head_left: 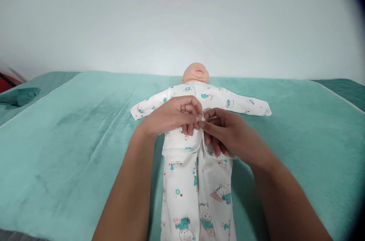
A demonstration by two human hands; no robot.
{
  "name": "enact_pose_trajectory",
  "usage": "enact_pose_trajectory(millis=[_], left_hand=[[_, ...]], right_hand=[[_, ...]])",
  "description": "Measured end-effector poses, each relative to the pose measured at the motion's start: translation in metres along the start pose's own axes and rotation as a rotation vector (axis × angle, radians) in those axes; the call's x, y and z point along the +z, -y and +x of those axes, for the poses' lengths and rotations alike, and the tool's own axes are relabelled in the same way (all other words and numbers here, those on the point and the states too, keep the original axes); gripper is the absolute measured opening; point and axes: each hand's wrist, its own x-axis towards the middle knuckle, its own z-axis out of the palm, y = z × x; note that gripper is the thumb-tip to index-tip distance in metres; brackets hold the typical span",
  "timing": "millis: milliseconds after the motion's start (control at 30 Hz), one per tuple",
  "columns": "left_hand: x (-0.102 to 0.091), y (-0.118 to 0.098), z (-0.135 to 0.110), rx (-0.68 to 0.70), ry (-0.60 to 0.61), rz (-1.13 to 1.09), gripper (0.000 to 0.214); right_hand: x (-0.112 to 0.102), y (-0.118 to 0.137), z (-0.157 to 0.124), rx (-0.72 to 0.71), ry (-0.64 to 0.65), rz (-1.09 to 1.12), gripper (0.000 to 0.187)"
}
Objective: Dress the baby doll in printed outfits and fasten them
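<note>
A baby doll (195,73) lies on its back, head at the far end, in a white printed shirt (178,145) and matching trousers (181,180). Both shirt sleeves stretch out to the sides. Over the belly, my left hand (182,114) pinches the shirt's front opening edge between thumb and forefinger. My right hand (224,129) pinches the same spot from the other side, its fingertips touching those of the left. Whatever small fastening may sit between the fingertips is too small to make out. Below the hands, the shirt's hem overlaps the trouser tops.
A teal plush cover (85,146) spreads under the doll, over a darker green cloth (346,91) at the sides. A white wall (182,20) rises just behind the doll's head. Something red (5,83) shows at the far left edge.
</note>
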Motion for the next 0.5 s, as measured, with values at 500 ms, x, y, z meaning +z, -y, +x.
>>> enact_pose_trajectory(millis=[500], left_hand=[[0.0005,0.0012,0.0005,-0.003,-0.009,0.001,0.006]], right_hand=[[0.0037,-0.0007,0.0011,-0.012,-0.065,0.052,0.024]])
